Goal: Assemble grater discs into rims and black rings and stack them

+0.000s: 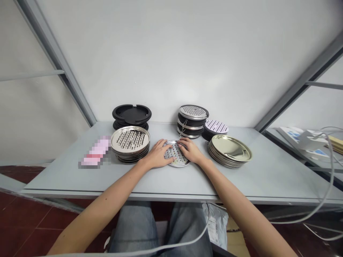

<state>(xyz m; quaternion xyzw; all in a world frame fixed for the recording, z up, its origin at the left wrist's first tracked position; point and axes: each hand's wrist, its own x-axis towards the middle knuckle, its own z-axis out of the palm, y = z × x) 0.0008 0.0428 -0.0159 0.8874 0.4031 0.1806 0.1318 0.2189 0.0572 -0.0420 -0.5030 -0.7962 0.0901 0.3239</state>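
Note:
A round metal grater plate (176,159) with rows of raised holes lies in front of me at the middle of the table. My left hand (160,153) grips its left side, thumb across the top face and fingers along the far rim. On the opposite side, my right hand (190,150) grips the plate with fingers bent over the edge. Close to the left hand is a stack of similar grater plates (130,140). To the right of my right hand stands a stack of smooth, shallow gold-toned metal discs (230,148). The underside of the held plate is hidden.
Black round bases (132,115) are stacked at the back left. Behind my hands rises a pile of black rings and perforated metal plates (193,112), beside a lilac slotted disc (216,126). A blurred pink item (96,151) lies left. A white cable (331,171) hangs at right.

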